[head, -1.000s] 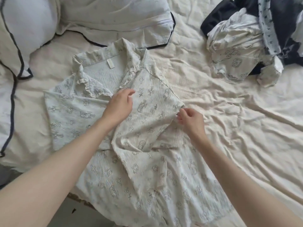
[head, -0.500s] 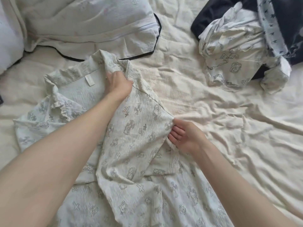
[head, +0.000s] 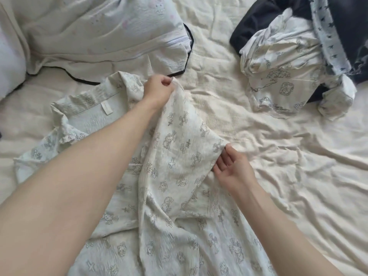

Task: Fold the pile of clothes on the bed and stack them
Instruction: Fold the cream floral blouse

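A pale printed pyjama shirt (head: 175, 162) with a frilled collar lies spread on the bed, its right side folded in over the front. My left hand (head: 159, 90) pinches the shirt's right shoulder edge near the collar and lifts it. My right hand (head: 231, 168) holds the outer corner of the folded sleeve, thumb on top and fingers beneath the cloth. A heap of unfolded clothes (head: 294, 62), white printed pieces over dark ones, sits at the back right.
A cream pillow with dark piping (head: 103, 36) lies at the back left, just behind the collar. A second pillow (head: 10, 62) shows at the left edge. Wrinkled cream sheet (head: 288, 166) stretches to the right of the shirt.
My left hand has moved from the collar opening up to the shoulder edge and now pinches it. My right hand has kept hold of the sleeve corner, shifting slightly outward.
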